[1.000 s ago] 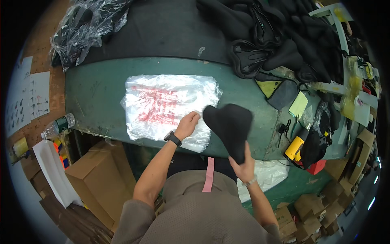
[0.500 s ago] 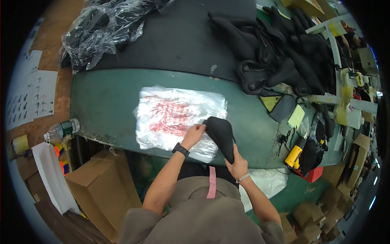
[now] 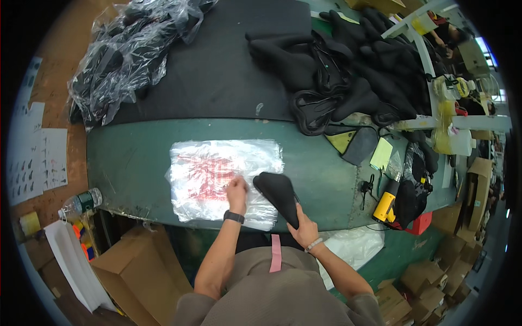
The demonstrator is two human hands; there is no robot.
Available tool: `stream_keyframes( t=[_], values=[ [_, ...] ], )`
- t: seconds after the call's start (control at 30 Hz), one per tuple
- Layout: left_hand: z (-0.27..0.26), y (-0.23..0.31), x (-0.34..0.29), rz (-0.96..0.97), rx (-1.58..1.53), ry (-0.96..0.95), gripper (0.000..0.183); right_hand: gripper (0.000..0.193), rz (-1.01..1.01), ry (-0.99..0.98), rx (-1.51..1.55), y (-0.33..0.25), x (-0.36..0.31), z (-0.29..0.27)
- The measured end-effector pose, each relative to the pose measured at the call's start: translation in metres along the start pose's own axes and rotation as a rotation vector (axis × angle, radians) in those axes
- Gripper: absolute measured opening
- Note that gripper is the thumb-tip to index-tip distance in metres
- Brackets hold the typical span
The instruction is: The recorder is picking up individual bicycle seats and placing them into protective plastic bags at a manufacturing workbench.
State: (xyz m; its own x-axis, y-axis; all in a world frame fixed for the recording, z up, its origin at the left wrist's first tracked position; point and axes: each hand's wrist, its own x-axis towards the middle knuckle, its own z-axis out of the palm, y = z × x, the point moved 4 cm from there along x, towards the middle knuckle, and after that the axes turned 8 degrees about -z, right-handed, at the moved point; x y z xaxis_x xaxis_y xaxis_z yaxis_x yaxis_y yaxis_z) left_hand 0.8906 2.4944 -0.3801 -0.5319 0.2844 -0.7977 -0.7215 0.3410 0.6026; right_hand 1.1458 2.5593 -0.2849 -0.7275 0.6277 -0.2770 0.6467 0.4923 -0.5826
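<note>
My right hand (image 3: pixel 304 231) grips a black bicycle saddle (image 3: pixel 276 191) by its narrow nose, the wide end pointing away to the left. Beneath and beside the saddle lies a stack of clear plastic bags (image 3: pixel 187 209) with red print. My left hand (image 3: pixel 236 193), a dark watch on its wrist, is over the bags, apart from the saddle. Its fingers are curled closed, and what they hold, if anything, is hidden.
Black saddles (image 3: pixel 321 65) are heaped at the far right, and saddles wrapped in clear plastic (image 3: pixel 119 70) lie far left. A yellow heat gun (image 3: pixel 386 204) rests at the right of the green table (image 3: pixel 125 146). A bottle (image 3: pixel 81 202) and cardboard box (image 3: pixel 138 261) are left.
My left hand has left the saddle's wide end and moved left over the bags. My right hand still holds the saddle. The whole view has shifted.
</note>
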Motion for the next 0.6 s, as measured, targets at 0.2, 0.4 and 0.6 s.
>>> stream_keyframes(
  t=[0.2,0.4,0.6],
  values=[
    [0.108,0.074,-0.172,1.105,0.976,-0.758,0.013,0.079,-0.04,-0.177,-0.068,-0.01,0.013,-0.003],
    [0.042,0.081,-0.19,0.963,1.057,-0.354,0.011,0.062,0.463,0.01,1.376,-0.022,0.046,-0.08],
    [0.016,0.023,-0.186,0.172,0.472,-0.349,0.022,0.083,0.256,0.116,1.375,-0.041,0.088,-0.063]
  ],
)
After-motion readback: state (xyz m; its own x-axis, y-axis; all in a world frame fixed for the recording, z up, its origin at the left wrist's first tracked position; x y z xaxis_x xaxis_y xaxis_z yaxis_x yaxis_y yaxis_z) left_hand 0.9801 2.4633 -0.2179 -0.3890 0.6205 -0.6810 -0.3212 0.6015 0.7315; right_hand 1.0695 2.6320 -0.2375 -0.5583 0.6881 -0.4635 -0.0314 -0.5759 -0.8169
